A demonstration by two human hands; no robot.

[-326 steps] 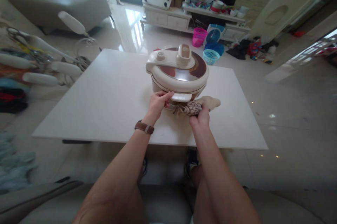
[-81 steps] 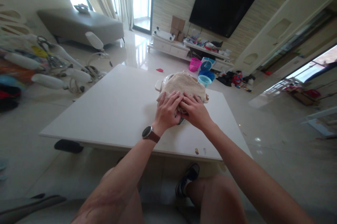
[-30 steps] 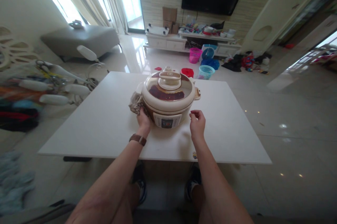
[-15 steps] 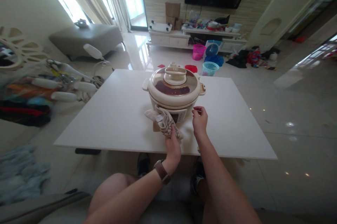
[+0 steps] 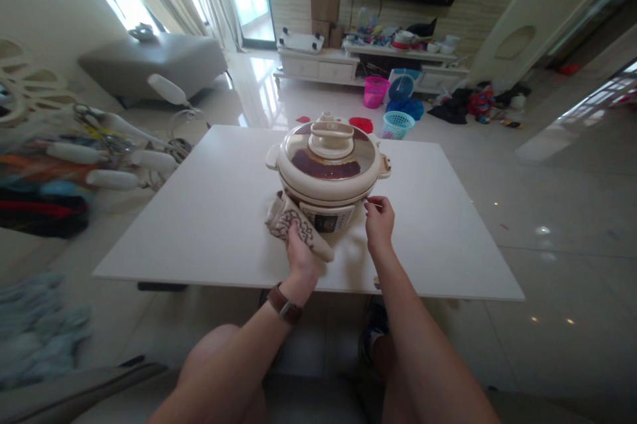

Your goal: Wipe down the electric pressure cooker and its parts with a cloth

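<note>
A cream electric pressure cooker (image 5: 323, 189) stands upright on the white table (image 5: 428, 238). Its clear lid, with a cream handle (image 5: 332, 134) on top, is on, and something dark red-brown shows through it. My left hand (image 5: 301, 258) grips a beige patterned cloth (image 5: 296, 221), folded and pressed against the cooker's lower front left, beside the control panel (image 5: 328, 219). Close to the cooker's front right side, my right hand (image 5: 379, 223) has thumb and fingers pinched together. A thin pale bit shows at those fingertips, too small to name.
Beyond the table, a turquoise basket (image 5: 397, 124), a pink basket (image 5: 375, 91) and a red item (image 5: 361, 124) are on the floor. A lamp with several white shades (image 5: 112, 178) stands close to the table's left edge.
My left hand and the cloth have moved left along the cooker's front, uncovering more of the control panel. My right hand stays pinched at nearly the same spot.
</note>
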